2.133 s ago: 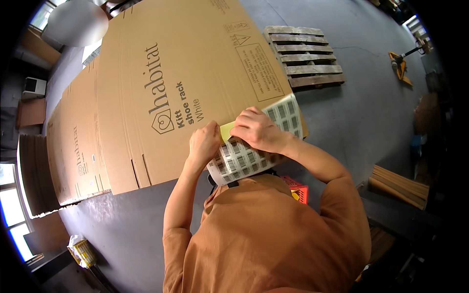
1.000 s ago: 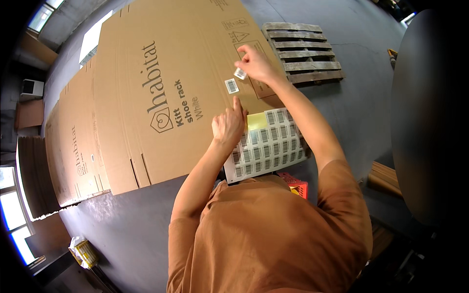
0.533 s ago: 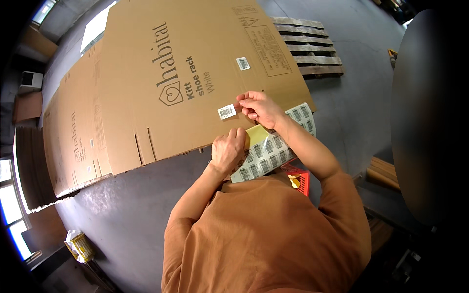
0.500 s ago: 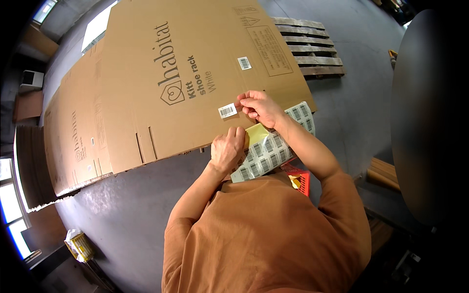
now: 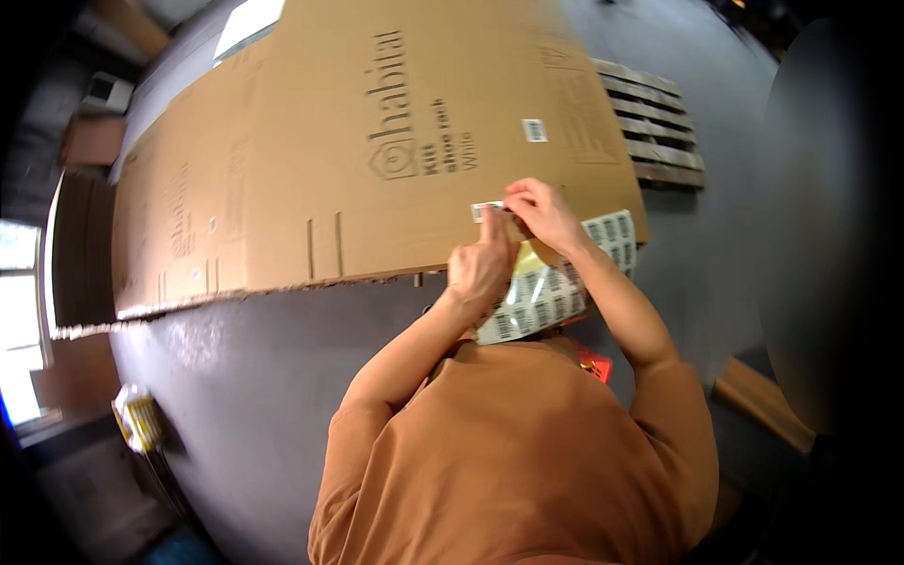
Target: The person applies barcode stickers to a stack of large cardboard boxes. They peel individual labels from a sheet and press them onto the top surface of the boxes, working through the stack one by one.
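Working over the near edge of a brown carton, pinched a white label in the right hand and laid a forefinger of the left hand over it, apparently for steadiness; could not tell that hand's grip beside the label sheet.

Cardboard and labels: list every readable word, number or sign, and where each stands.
Brown cardboard: large dark lettering, legible, wording withheld; house-shaped outline beside it.
Boxed print right, faint print left: too blurred.
White barcode labels: too small and blurred.
Label sheet: barcodes, too small, blurred.
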Tool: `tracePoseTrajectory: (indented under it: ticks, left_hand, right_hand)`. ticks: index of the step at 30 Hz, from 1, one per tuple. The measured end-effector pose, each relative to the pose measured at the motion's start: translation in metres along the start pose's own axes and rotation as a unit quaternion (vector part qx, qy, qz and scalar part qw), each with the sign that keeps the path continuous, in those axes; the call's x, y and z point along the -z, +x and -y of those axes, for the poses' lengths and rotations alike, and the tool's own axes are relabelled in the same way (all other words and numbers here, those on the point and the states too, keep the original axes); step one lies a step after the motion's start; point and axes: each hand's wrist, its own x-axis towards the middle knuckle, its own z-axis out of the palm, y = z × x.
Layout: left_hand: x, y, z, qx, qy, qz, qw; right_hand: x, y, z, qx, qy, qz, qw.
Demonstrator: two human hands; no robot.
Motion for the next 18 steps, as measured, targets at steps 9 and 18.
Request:
tracePoseTrajectory:
  ticks: [9,18]
  left_hand:
    - [0.013,0.007,0.003,0.047,-0.032,0.044,0.997]
    - [0.027,-0.045,0.122,0.032,-0.141,-0.191,0.971]
  right_hand:
    - [0.109,-0.029,-0.026,0.05,-0.44,-0.305,0.843]
    - [0.146,-0.05,-0.06,-0.029,-0.406,-0.271,0.873]
